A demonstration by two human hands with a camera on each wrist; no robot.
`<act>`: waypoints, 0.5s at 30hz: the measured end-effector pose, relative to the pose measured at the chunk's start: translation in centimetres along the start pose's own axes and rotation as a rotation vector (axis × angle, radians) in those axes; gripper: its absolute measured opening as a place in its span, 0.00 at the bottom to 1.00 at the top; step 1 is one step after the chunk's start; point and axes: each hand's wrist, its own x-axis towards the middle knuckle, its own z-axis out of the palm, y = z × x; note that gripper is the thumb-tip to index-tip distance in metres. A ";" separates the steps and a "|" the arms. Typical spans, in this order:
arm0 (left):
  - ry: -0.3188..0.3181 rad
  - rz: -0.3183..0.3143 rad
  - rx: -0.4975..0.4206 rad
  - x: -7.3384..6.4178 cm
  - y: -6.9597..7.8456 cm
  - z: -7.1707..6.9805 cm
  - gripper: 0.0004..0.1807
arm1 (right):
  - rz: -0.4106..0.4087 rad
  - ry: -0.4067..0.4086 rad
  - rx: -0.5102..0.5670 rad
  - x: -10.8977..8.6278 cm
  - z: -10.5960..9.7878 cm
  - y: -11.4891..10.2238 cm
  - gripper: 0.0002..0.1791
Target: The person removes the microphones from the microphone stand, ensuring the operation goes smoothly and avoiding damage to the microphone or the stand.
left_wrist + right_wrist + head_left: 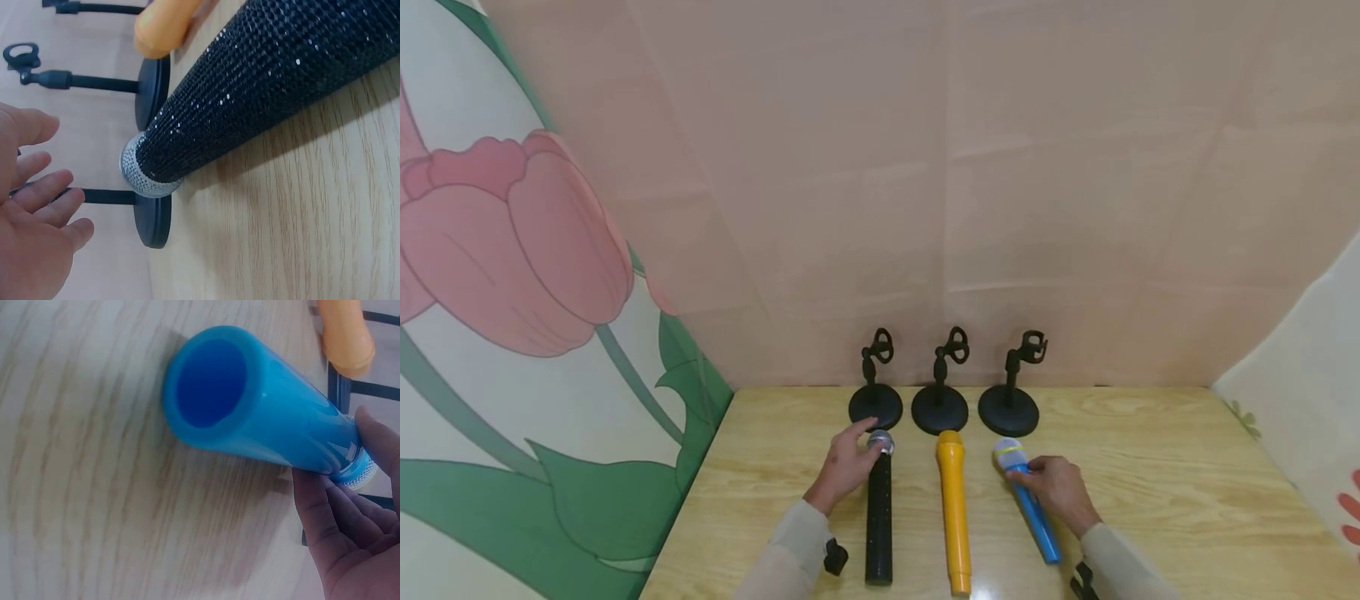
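A black glittery microphone [879,517] with a silver head lies on the table. My left hand [844,463] hovers by that head, fingers loosely spread; the left wrist view shows the same hand [40,206] apart from the microphone. To the right, a blue microphone [1036,521] lies slanted, its hollow end facing the right wrist camera. My right hand [1062,490] pinches it just below its head, thumb on one side and fingers [319,515] on the other. Whether it is raised off the table cannot be told. Between them lies a yellow microphone [953,517], untouched.
Three black microphone stands with round bases line the back of the wooden table [1150,483]: a left stand [876,406], a middle stand [940,408] and a right stand [1009,410]. Behind them hangs a pinkish cloth [955,192]. A flower-painted panel [512,250] borders the left.
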 end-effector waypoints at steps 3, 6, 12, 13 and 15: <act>-0.004 -0.012 -0.003 -0.1 0.0 -0.1 0.23 | 0.004 0.008 -0.005 -0.2 0.1 0.1 0.33; 0.003 -0.008 -0.005 -0.1 0.1 -0.1 0.23 | -0.008 0.020 -0.011 -0.4 0.1 0.1 0.32; -0.008 -0.025 -0.006 0.0 0.1 -0.2 0.23 | -0.017 0.012 -0.014 -0.4 0.1 0.1 0.34; -0.011 -0.031 -0.012 -0.1 0.1 -0.3 0.23 | -0.013 0.004 -0.012 -0.4 0.0 0.1 0.35; -0.014 -0.035 -0.019 -0.1 0.2 -0.4 0.23 | -0.007 -0.013 -0.009 -0.3 -0.1 0.2 0.37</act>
